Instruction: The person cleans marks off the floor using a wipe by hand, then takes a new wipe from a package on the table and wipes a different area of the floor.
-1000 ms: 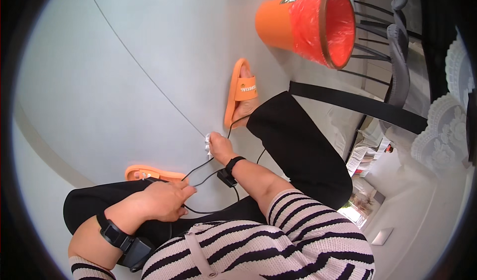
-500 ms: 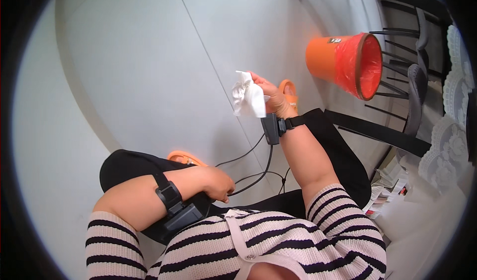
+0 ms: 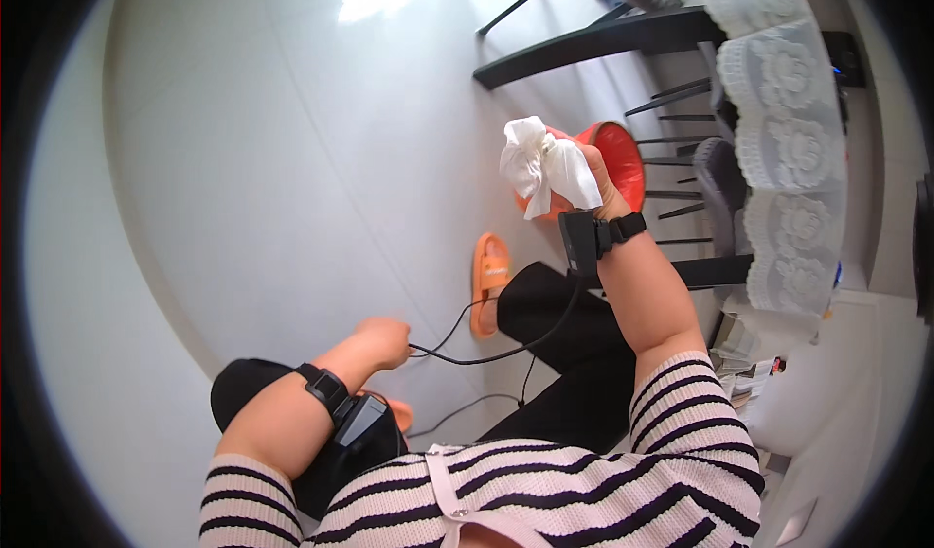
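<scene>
A crumpled white tissue (image 3: 555,167) is gripped in my right hand (image 3: 603,180), whose fingers are partly hidden behind it. Just beyond that hand, and partly covered by it, is an orange trash bin with a red liner (image 3: 621,157). My left hand (image 3: 383,342) is closed in a fist above my bent knee, slightly smeared by motion. A black cable (image 3: 467,360) runs from the dark device on my right wrist (image 3: 584,242) into this fist.
A dark table frame (image 3: 603,42) with a white lace cloth (image 3: 783,159) stands on the right, with grey chairs (image 3: 720,188) beneath. Orange slippers (image 3: 489,281) are on my feet. More thin cable loops hang between my legs. Pale tiled floor (image 3: 243,159) spreads left.
My view has shifted toward the right. My right hand has carried the tissue over to the bin, now overlapping it. My left fist has lifted away from my lap with the cable.
</scene>
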{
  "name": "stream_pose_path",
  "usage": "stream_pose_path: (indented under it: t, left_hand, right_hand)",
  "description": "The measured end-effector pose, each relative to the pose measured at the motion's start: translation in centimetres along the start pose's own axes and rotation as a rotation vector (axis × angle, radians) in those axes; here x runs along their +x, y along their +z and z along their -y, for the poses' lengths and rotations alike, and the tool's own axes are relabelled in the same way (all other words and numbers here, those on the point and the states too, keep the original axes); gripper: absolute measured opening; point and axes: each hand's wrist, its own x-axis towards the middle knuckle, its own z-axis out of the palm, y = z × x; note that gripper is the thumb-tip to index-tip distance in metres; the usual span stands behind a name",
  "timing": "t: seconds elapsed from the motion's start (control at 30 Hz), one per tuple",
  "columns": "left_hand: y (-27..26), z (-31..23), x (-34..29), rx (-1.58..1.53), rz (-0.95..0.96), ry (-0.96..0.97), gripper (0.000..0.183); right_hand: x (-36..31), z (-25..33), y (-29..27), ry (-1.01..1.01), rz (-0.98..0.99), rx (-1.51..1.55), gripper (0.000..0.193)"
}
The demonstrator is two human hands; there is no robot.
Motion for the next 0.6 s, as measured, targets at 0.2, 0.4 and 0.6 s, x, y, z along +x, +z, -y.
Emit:
stream_pose_path:
  t: [0.2, 0.4, 0.6]
  left_hand:
    - [-4.2, 1.1, 3.4, -0.246, -0.252, -0.158, 0.046]
    - [-8.9, -2.2, 5.6, -0.489, -0.816, 0.324, 0.029]
    - [-14.4, -7.6, 3.0, -0.459, -0.732, 0.705, 0.049]
  right_hand:
    - [-2.2, 7.0, 4.8, -0.495, 0.11, -1.367, 0.024]
    - [-2.0, 13.7, 8.7, -0.184, 0.11, -0.987, 0.031]
    - [-1.6, 16.0, 9.6, 0.096, 0.032, -1.028, 0.027]
